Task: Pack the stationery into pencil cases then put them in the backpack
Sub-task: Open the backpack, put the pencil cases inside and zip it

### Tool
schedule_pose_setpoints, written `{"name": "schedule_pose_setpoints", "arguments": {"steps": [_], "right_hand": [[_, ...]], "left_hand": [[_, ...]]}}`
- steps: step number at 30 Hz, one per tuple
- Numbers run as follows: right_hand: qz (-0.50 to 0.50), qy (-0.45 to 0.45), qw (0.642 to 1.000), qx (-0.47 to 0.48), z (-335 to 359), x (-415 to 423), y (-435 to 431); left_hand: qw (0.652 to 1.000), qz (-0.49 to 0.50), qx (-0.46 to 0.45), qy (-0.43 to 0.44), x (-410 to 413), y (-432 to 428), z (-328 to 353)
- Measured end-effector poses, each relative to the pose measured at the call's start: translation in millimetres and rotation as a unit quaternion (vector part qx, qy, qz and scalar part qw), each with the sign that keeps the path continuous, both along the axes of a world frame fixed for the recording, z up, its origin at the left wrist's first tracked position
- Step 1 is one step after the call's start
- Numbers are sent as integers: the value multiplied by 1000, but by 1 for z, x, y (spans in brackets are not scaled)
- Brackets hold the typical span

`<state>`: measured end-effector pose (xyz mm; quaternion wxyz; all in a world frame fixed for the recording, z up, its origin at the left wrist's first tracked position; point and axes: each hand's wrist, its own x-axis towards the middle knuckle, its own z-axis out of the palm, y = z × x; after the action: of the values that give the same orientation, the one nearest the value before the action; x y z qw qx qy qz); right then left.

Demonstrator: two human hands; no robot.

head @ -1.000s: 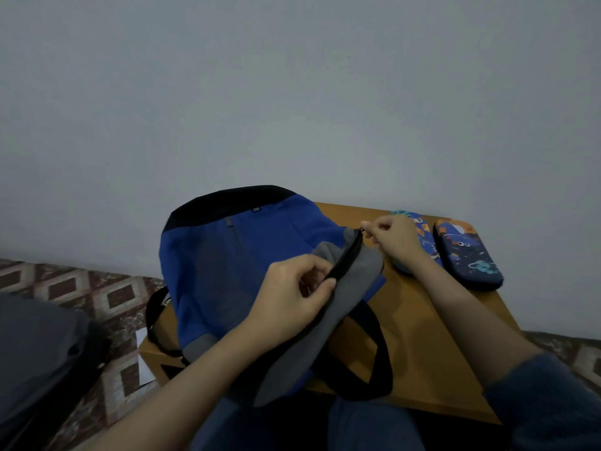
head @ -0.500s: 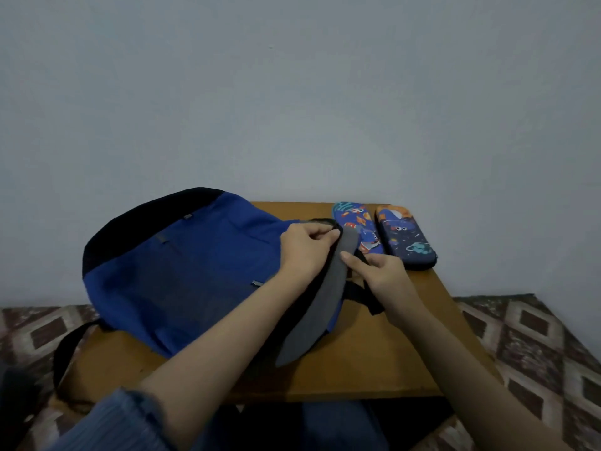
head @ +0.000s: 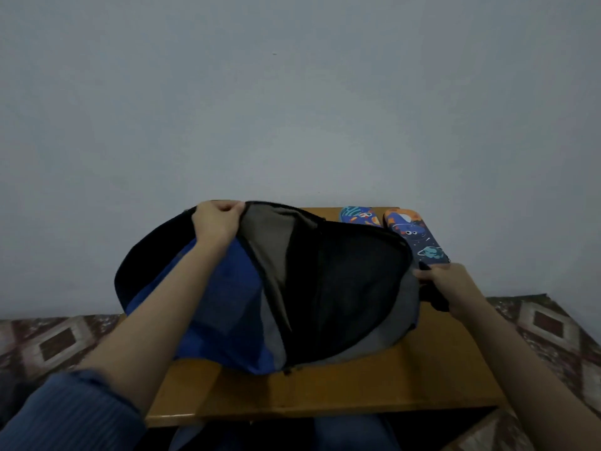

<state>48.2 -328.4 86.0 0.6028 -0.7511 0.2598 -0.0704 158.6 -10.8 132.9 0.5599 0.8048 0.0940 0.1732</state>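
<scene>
Blue fabric: the backpack (head: 227,304) lies on the wooden table (head: 325,388), its main opening unzipped and held wide, showing grey lining.
Left side: my left hand (head: 216,221) has its fingers curled round the far left rim of the opening and holds it up.
Right side: my right hand (head: 450,284) grips the right edge of the bag at a black part I cannot identify.
Cases: the first pencil case (head: 359,216), blue with orange print, lies at the far right of the table, partly hidden by the bag's rim. The second pencil case (head: 419,239), dark blue with planets, lies just beside it on the right. Both are outside the bag.
Bag contents: I cannot tell; the inside is too dark.
Surroundings: patterned floor (head: 55,340) on both sides of the table.
</scene>
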Motion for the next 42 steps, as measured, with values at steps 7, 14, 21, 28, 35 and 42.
{"name": "schedule_pose_setpoints", "arguments": {"steps": [7, 14, 21, 28, 35, 42], "right_hand": [[-17, 65, 996, -53, -16, 6, -14], [17, -10, 983, -185, -6, 16, -6], [34, -79, 958, -273, -19, 24, 10], [110, 40, 950, -288, -12, 60, 3], [195, 148, 922, -301, 9, 89, -34], [194, 85, 911, -353, -22, 83, -16]], "left_hand": [[986, -12, 131, 106, 5, 41, -66], [985, -48, 150, 72, 13, 25, -65], [985, -10, 165, 49, 9, 40, -48], [987, 21, 159, -14, -9, 57, -13], [983, 16, 169, -63, -4, 54, 7], [958, -17, 284, 40, 5, 58, -50]]}}
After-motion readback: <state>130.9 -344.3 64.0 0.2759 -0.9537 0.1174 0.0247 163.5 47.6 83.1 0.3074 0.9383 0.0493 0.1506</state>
